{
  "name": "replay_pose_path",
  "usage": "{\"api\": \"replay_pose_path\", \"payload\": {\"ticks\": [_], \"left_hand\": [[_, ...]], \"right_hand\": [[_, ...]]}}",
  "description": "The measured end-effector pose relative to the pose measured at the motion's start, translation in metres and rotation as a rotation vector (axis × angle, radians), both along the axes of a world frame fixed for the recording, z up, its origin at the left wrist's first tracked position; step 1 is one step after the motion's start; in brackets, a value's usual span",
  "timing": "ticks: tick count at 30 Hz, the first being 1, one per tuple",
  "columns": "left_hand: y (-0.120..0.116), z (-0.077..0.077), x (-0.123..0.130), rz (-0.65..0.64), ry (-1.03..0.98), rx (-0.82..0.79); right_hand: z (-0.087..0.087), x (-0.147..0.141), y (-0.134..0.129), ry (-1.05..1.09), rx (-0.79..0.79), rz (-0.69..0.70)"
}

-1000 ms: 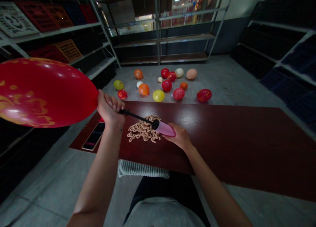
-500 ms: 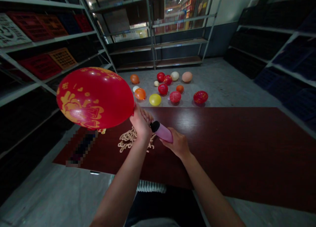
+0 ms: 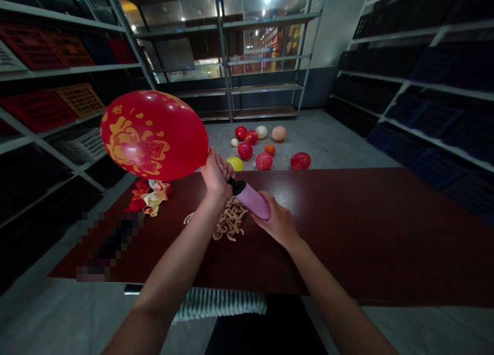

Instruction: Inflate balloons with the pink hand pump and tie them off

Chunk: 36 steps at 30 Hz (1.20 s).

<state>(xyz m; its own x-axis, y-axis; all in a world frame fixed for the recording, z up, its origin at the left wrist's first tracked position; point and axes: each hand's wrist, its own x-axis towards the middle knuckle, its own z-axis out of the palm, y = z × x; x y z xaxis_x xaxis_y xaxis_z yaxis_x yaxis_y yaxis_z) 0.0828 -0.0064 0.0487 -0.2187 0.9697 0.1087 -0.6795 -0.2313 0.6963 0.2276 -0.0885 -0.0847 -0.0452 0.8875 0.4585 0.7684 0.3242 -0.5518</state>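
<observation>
A large red balloon (image 3: 156,136) with yellow printed figures is inflated and points to the left. My left hand (image 3: 216,175) is closed around its neck at the black end of a hand balloon pump (image 3: 251,198). The pump has a pink barrel and tilts down to the right. Wrapped round the barrel's lower end is my right hand (image 3: 278,221). The nozzle and the balloon's mouth are hidden inside my left fingers. Under my hands, a pile of tan, curled strips (image 3: 231,224) lies on the dark red-brown table (image 3: 347,231).
Deflated balloons (image 3: 152,195) in red and cream lie at the table's left, near a blurred-out dark object (image 3: 116,244). Several inflated balloons (image 3: 264,161) rest on the floor beyond the table. Shelves with crates (image 3: 81,99) stand left and right; a metal rack (image 3: 227,87) stands behind.
The view has shifted, bringing the deflated balloons out from behind the red balloon. More of the pump's black end shows between my hands. Both hands keep their holds.
</observation>
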Motion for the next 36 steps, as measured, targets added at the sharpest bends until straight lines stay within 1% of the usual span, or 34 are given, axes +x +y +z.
{"api": "replay_pose_path", "payload": {"ticks": [4, 7, 10, 13, 15, 18, 22, 24, 26, 29, 32, 34, 36], "left_hand": [[0.021, 0.010, -0.019, -0.089, -0.059, 0.004], [0.032, 0.019, -0.038, -0.136, -0.110, 0.013], [0.039, 0.030, -0.062, -0.181, -0.166, 0.016], [0.043, 0.040, -0.086, -0.222, -0.236, 0.014], [0.045, 0.045, -0.098, -0.254, -0.284, 0.008], [0.047, 0.046, -0.107, -0.298, -0.354, 0.006], [0.054, 0.043, -0.109, -0.286, -0.433, 0.009], [0.057, 0.040, -0.110, -0.259, -0.453, -0.003], [0.058, 0.039, -0.109, -0.236, -0.466, -0.006], [0.055, 0.039, -0.104, -0.205, -0.488, 0.002], [0.047, 0.042, -0.092, -0.171, -0.499, 0.011], [0.041, 0.045, -0.085, -0.147, -0.506, 0.020], [0.037, 0.047, -0.083, -0.124, -0.528, 0.038]], "right_hand": [[0.000, 0.002, 0.001, -0.053, 0.071, 0.037], [0.008, 0.009, -0.003, -0.090, 0.020, 0.059], [0.023, 0.017, -0.013, -0.086, -0.074, 0.079], [0.044, 0.026, -0.028, -0.062, -0.154, 0.122], [0.058, 0.030, -0.039, -0.026, -0.221, 0.136], [0.076, 0.029, -0.050, 0.079, -0.339, 0.115], [0.093, 0.019, -0.053, 0.309, -0.372, 0.034], [0.104, 0.013, -0.050, 0.414, -0.452, 0.012], [0.117, 0.008, -0.043, 0.504, -0.554, 0.021], [0.140, 0.000, -0.027, 0.571, -0.605, 0.078], [0.158, -0.013, -0.004, 0.525, -0.585, 0.164], [0.167, -0.022, 0.013, 0.456, -0.556, 0.226], [0.174, -0.028, 0.029, 0.360, -0.532, 0.282]]}}
